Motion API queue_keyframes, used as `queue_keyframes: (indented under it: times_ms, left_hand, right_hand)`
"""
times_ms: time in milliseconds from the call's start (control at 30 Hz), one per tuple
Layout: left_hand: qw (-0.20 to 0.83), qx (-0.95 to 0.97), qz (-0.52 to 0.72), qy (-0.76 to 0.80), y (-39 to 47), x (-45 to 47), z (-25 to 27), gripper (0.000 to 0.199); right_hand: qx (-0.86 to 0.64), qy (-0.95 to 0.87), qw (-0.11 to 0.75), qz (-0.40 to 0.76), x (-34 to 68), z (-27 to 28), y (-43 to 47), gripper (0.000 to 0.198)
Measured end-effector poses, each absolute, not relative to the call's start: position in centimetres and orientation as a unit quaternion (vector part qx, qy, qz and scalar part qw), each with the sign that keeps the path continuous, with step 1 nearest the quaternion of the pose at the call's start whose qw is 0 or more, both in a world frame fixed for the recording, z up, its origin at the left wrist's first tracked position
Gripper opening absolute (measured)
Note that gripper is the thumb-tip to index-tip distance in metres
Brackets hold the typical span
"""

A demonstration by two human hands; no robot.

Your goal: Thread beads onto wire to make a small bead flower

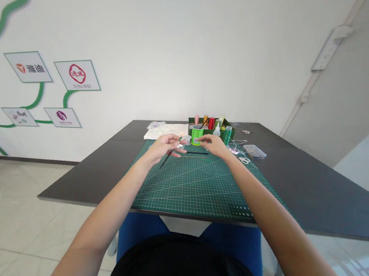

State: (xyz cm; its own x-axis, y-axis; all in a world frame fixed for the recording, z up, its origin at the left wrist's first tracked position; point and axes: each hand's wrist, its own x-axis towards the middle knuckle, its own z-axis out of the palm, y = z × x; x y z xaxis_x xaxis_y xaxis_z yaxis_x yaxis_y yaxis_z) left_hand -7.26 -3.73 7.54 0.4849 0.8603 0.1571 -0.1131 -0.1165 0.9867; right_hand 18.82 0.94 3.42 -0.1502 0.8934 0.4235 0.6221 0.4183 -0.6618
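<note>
My left hand (165,148) is closed on a thin dark stick (166,160), which slants down to the left below the fingers. A small pale pinkish tip with some green shows above the fingertips, too small to make out. My right hand (215,144) reaches in from the right with its fingertips drawn together in front of the right side of a bright green can (197,135). Whether they touch the can or hold something small cannot be told. Dark thin sticks stand in the can. Behind my left fingers lie small clear round containers (187,139), partly hidden.
A green cutting mat (195,187) covers the middle of the dark table (101,173). Behind stands a green box (191,121) with coloured spools, beside a white glue bottle (217,129). White scissors (244,160) and a clear case (254,152) lie right; white sheets (163,131) lie left.
</note>
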Motion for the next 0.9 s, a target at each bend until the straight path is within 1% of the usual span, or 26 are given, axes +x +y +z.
queue_keyframes:
  times_ms: [33,67,133,167,200,267,367,467,533,600,667,700,767,833,900]
  left_hand:
    - [0.597,0.624,0.407,0.297,-3.8,-7.2,7.7,0.024]
    - [0.599,0.624,0.405,0.297,-3.8,-7.2,7.8,0.024]
    - [0.598,0.627,0.4,0.3,-4.0,-7.2,8.1,0.024]
    - [0.596,0.63,0.396,0.303,-4.1,-7.2,8.2,0.024]
    - [0.594,0.634,0.391,0.305,-4.2,-7.3,8.4,0.024]
    - [0.588,0.642,0.379,0.312,-4.3,-7.6,8.6,0.024]
    - [0.572,0.652,0.372,0.331,-4.2,-8.4,8.7,0.023]
    - [0.552,0.66,0.38,0.339,-3.9,-9.2,8.4,0.022]
    - [0.547,0.666,0.382,0.333,-3.8,-9.4,8.1,0.023]
    - [0.541,0.674,0.379,0.331,-3.9,-9.4,7.9,0.024]
    - [0.525,0.682,0.373,0.346,-4.1,-9.3,8.0,0.025]
    - [0.512,0.686,0.369,0.361,-4.2,-9.2,8.1,0.024]
    - [0.482,0.692,0.363,0.396,-4.6,-8.9,8.4,0.022]
    - [0.464,0.697,0.356,0.415,-4.9,-8.7,8.9,0.021]
    - [0.472,0.702,0.346,0.407,-5.1,-8.5,9.3,0.019]
  right_hand:
    - [-0.469,-0.747,0.403,0.244,17.7,4.0,-0.1,0.027]
    - [-0.427,-0.752,0.38,0.329,16.7,4.5,-1.2,0.035]
    - [-0.354,-0.751,0.302,0.469,15.1,5.0,-2.9,0.058]
    - [-0.331,-0.741,0.277,0.515,14.7,5.0,-3.5,0.064]
    - [-0.315,-0.731,0.251,0.552,14.4,5.0,-3.8,0.065]
    - [-0.303,-0.715,0.237,0.584,14.2,4.8,-4.0,0.058]
    - [-0.301,-0.703,0.266,0.587,14.9,4.7,-3.3,0.039]
    - [-0.327,-0.693,0.323,0.555,15.9,4.5,-2.3,0.027]
    - [-0.393,-0.69,0.339,0.504,16.5,4.2,-1.7,0.019]
    - [-0.485,-0.697,0.321,0.42,16.9,3.8,-1.1,0.008]
    - [-0.549,-0.701,0.316,0.329,17.3,3.3,-0.7,0.012]
    - [-0.556,-0.7,0.326,0.308,17.5,3.1,-0.5,0.011]
    - [-0.546,-0.691,0.36,0.307,17.8,2.8,-0.2,0.008]
    - [-0.531,-0.678,0.387,0.329,18.1,2.7,-0.1,0.009]
    - [-0.546,-0.674,0.364,0.34,18.4,2.7,-0.2,0.016]
